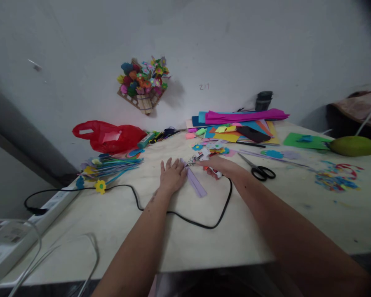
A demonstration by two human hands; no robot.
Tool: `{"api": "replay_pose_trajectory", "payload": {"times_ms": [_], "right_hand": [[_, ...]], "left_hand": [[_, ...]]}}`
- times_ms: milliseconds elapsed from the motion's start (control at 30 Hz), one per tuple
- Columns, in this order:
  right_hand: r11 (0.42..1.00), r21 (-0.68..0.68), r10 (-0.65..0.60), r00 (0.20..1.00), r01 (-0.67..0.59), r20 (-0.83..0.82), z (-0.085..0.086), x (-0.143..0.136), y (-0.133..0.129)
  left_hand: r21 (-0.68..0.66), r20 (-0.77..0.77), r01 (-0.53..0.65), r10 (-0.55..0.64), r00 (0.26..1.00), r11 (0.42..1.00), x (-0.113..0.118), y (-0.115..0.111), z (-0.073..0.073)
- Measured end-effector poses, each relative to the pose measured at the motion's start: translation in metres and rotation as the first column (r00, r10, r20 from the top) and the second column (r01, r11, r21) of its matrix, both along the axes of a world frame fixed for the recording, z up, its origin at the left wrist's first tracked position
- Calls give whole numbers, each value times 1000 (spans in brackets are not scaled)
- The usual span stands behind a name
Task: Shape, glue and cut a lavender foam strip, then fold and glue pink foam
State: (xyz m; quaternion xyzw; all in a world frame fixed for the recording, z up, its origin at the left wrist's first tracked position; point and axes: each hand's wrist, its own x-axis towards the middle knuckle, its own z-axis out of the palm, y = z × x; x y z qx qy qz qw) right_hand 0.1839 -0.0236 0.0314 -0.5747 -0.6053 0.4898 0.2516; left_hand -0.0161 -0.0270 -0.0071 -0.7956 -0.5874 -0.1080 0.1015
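Note:
A light purple paper strip (197, 184) lies slanted on the pale table. My left hand (173, 176) rests flat on the left side of the strip's far end, fingers spread. In my right hand (214, 166) is a corded glue gun (217, 173), white with orange; its tip points left and touches or hovers just over the strip near my left fingertips. A black cord (200, 225) runs from the tool in a loop over the table to a white power strip (54, 210) at the left.
Black-handled scissors (259, 171) lie right of my right hand. Coloured paper sheets (235, 130) are stacked at the back. A red plastic bag (111, 138) and paper flowers (100, 186) sit left. Scraps (336, 181) and a green-yellow fruit (354, 146) are at the right.

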Motion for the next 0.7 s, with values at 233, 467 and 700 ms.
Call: {"api": "replay_pose_trajectory", "payload": {"times_ms": [233,467,700], "right_hand": [[996,33,-86,996,87,-30,1,-1,1],[991,57,-118,992,120,-36,-3,-1,5],[989,84,-118,991,124,-70,-2,-1,3]], "left_hand": [[68,39,96,-99,994,993,-4,1,9],[20,-51,244,-242,969,970,-2,-4,17],[22,-105,237,-234,967,971,5,-9,16]]}}
